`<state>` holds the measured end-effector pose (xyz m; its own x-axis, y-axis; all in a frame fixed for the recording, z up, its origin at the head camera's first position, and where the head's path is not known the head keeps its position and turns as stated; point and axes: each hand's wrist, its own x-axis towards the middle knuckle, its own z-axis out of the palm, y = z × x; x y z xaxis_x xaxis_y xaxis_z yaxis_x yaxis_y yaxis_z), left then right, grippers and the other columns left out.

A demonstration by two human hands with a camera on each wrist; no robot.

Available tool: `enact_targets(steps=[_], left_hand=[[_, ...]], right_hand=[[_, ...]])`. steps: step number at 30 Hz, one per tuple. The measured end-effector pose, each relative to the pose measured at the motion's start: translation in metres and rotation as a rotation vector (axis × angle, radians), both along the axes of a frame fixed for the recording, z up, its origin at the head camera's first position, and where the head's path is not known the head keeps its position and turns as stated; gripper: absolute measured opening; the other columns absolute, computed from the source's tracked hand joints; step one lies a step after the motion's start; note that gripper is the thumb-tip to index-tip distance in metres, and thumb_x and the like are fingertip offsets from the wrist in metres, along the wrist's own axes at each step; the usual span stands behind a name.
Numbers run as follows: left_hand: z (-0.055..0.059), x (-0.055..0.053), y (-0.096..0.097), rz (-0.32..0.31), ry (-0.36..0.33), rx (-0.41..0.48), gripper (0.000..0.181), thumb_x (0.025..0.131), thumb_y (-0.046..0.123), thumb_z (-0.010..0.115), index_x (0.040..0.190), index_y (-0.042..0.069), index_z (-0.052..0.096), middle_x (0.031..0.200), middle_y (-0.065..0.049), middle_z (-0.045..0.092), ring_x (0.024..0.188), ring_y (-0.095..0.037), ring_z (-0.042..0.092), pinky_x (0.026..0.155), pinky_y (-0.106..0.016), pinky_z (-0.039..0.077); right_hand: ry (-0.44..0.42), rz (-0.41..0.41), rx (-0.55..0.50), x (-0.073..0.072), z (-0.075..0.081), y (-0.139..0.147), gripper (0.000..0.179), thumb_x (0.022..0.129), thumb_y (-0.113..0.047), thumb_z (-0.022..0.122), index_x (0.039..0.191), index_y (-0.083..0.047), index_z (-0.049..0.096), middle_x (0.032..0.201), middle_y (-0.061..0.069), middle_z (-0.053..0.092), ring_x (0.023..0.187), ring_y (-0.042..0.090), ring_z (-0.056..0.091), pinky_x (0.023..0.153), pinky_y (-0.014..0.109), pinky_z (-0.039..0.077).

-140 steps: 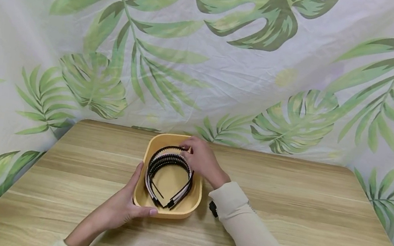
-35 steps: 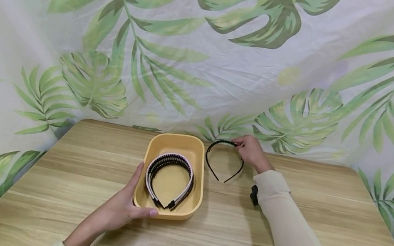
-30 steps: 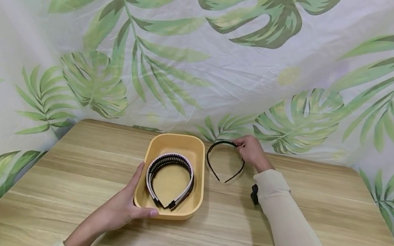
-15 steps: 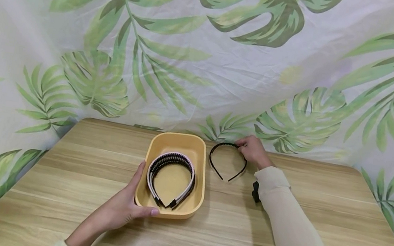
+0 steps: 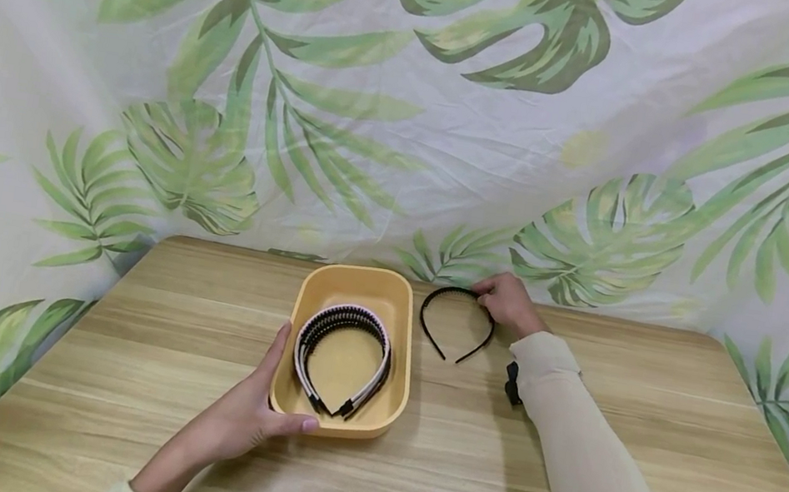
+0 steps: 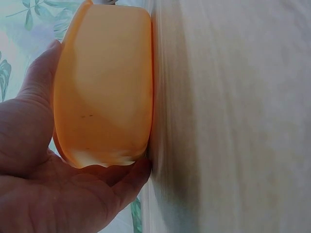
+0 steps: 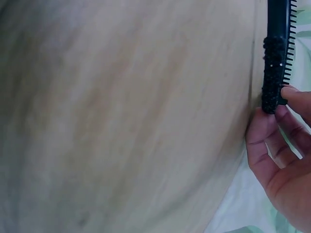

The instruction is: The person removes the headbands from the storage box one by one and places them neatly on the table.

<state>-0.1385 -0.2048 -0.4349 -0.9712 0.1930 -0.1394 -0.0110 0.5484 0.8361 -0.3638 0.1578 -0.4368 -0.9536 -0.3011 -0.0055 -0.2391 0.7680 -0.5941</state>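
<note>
Your left hand (image 5: pixel 249 415) grips the yellow tray (image 5: pixel 359 285) at its near left corner, thumb along the near side and fingers against the left wall. Your right hand (image 5: pixel 508 302) pinches a toothed black headband (image 7: pixel 277 53) between thumb and fingers at the right of its curve, next to a bumpy, beaded-looking stretch. That headband is just to the right of the tray, at the far side of the wood-grain counter (image 5: pixel 678 437), its two tips pointing toward you; you cannot tell whether all of it touches the surface. Inside the tray sits a nested bundle of headbands (image 5: pixel 346 321), pale and black, ends also toward you. Cream sleeves (image 5: pixel 585 449) cover your forearms, and a leaf-printed cloth (image 5: pixel 377 155) hangs behind the counter.
</note>
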Motion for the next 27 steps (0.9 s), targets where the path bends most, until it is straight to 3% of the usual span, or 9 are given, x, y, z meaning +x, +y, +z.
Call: enact_targets(steps=[5,15,21,27], left_hand=[[0.0001,0.0005,0.0002,-0.014,0.008,0.016,0.142,0.081,0.035,0.092,0.166,0.019,-0.021,0.175,-0.023,-0.003,0.151,-0.037,0.035,0.121,-0.050,0.031],[-0.0001,0.0000,0.0001,-0.011,0.023,0.020,0.141,0.081,0.034,0.092,0.167,0.018,-0.019,0.175,-0.024,-0.002,0.151,-0.038,0.035,0.119,-0.045,0.035],[-0.0008,-0.0005,0.0001,-0.011,0.028,0.028,0.141,0.080,0.033,0.092,0.167,0.018,-0.019,0.175,-0.024,-0.002,0.151,-0.040,0.036,0.116,-0.037,0.038],[-0.0013,-0.0004,0.0001,-0.008,0.025,0.019,0.142,0.080,0.033,0.092,0.167,0.019,-0.019,0.174,-0.026,-0.001,0.151,-0.042,0.036,0.117,-0.045,0.038]], right_hand=[[0.025,0.012,0.008,-0.0010,-0.0030,0.0019,0.029,0.100,0.004,0.059,0.126,0.006,0.072,0.128,0.027,0.071,0.121,0.042,0.064,0.102,0.051,0.053],[0.001,-0.007,-0.015,-0.0024,-0.0050,0.0027,0.029,0.101,0.004,0.059,0.126,0.004,0.073,0.130,0.024,0.071,0.122,0.042,0.064,0.103,0.050,0.054],[0.015,0.001,0.001,-0.0028,-0.0050,0.0028,0.029,0.101,0.004,0.059,0.125,0.004,0.074,0.122,0.025,0.073,0.109,0.038,0.066,0.089,0.043,0.054],[0.001,-0.005,0.004,-0.0026,-0.0052,0.0027,0.030,0.101,0.004,0.058,0.126,0.002,0.074,0.123,0.025,0.072,0.109,0.037,0.066,0.088,0.042,0.053]])
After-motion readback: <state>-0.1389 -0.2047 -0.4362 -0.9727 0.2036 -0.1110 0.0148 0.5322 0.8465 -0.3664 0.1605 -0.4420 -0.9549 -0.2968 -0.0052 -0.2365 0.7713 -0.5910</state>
